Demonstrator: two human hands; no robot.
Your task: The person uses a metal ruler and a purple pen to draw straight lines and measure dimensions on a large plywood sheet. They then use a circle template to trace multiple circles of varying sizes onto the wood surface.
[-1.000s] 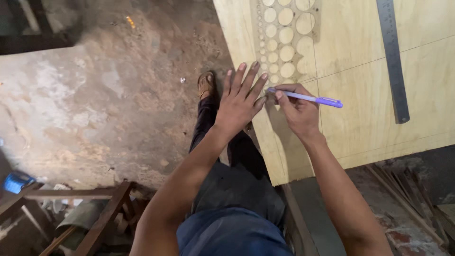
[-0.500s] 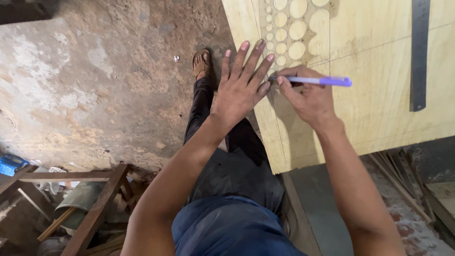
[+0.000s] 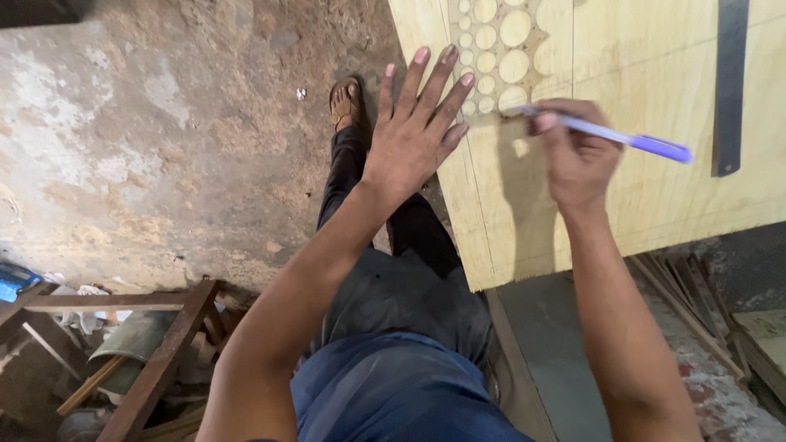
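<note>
A pale plywood sheet (image 3: 655,188) fills the upper right. On it lies a thin wooden stencil (image 3: 536,33) cut with rows of round holes. My left hand (image 3: 413,131) lies flat with fingers spread, pressing the stencil's lower left edge at the sheet's border. My right hand (image 3: 573,155) grips a purple pen (image 3: 622,137), its tip touching the stencil's lower edge by a large hole. My dark-trousered leg and sandalled foot (image 3: 345,102) stand on the floor beside the sheet.
A long metal ruler (image 3: 729,90) lies on the plywood at the right. Rough dusty concrete floor (image 3: 164,147) spreads to the left. A wooden frame (image 3: 155,360) with clutter sits at lower left. Stacked boards (image 3: 696,303) lie under the sheet's near edge.
The view has shifted, so the hands and sheet sit slightly further right. The pen has tilted, its rear end now lower. Both hands stay on the stencil.
</note>
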